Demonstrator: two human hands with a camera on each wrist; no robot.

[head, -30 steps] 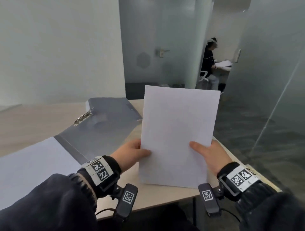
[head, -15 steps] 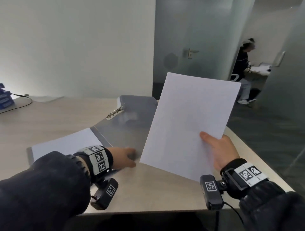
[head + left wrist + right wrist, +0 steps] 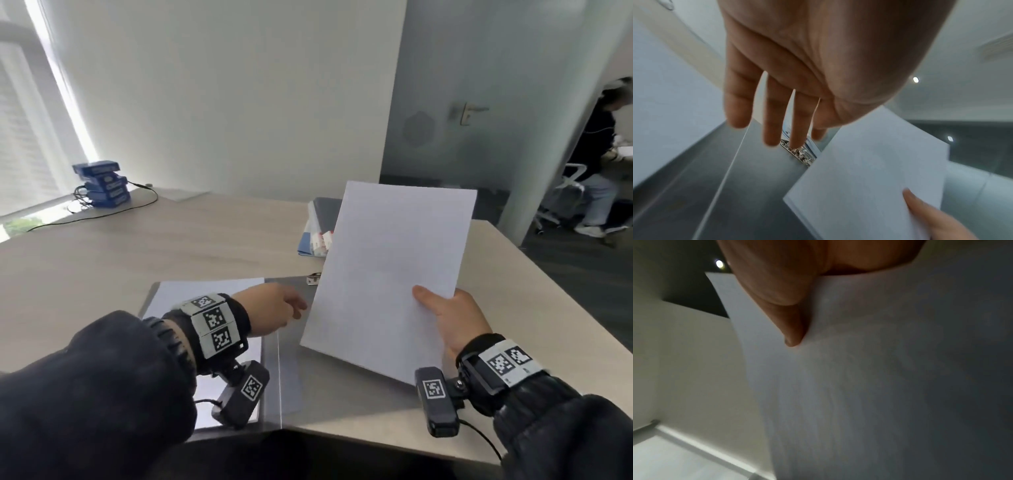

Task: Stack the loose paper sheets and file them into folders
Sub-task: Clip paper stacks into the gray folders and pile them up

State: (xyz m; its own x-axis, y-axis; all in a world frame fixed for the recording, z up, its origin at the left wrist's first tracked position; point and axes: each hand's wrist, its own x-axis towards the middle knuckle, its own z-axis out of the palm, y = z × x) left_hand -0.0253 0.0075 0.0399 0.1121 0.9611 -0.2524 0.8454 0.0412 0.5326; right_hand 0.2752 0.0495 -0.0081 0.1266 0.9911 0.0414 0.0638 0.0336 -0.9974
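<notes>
Blue boxes stacked at the far left corner of the table, well left of the folder, a black cable trailing from them. Grey folder lies open and flat on the table's near edge; white sheets already on its left leaf. Left hand hangs above the folder near its spine, palm down; left wrist view shows the fingers straight and slightly spread, holding nothing, tips pointing toward the metal clip at the folder's far end; contact with the folder surface cannot be told. Just right of that hand, the paper stack is held up over the folder's right leaf, tilted, its low corner toward the person, its top edge leaning away to the right; it covers most of the clip. Beyond the folder, partly behind the stack, a pile of other folders with blue and red-white edges. Right hand grips the stack at its lower right edge, thumb pressed on the front face; right wrist view shows the thumb against the paper, remaining fingers hidden behind the sheets. Far right of the folder, past a glass partition, a seated person at another desk
</notes>
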